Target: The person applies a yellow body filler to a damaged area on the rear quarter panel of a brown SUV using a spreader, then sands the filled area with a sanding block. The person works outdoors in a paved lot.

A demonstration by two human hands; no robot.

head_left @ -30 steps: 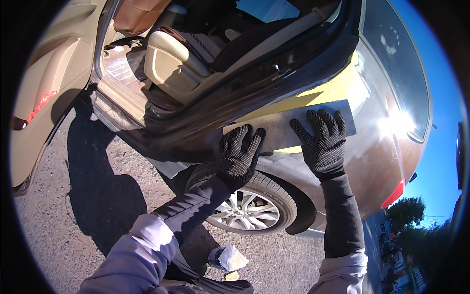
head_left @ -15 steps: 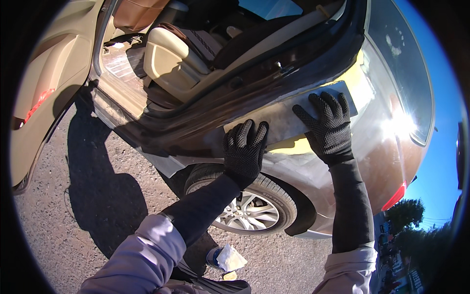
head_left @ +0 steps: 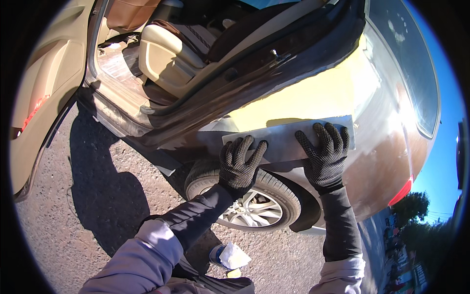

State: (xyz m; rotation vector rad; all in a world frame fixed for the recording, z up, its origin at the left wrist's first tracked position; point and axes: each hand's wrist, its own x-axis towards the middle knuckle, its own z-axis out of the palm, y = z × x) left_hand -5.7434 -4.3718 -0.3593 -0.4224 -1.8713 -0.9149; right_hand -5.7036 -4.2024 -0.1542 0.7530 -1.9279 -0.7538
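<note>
A long, flat grey spreader (head_left: pixel 281 141) lies against the car's rear side panel, just above the wheel. My left hand (head_left: pixel 238 165), in a black dotted glove, grips its left end with the fingers bent over its face. Gloved the same way, my right hand (head_left: pixel 325 159) holds the other end, thumb and fingers pressed on the plate. Above the spreader's upper edge, a broad smooth patch of yellow filler (head_left: pixel 308 95) covers the panel. How far my fingers reach behind the plate is hidden.
Below my hands is the rear wheel (head_left: pixel 257 209). On the rough ground stands a blue tin (head_left: pixel 215 256) topped by a white sheet (head_left: pixel 235 257), beside a small yellow piece (head_left: pixel 234 273). The open car door (head_left: pixel 54 93) is at left, near a beige seat (head_left: pixel 169 56).
Both hands have drawn the spreader down the panel toward the wheel arch. Much more of the yellow filler now shows above it. My grip looks the same.
</note>
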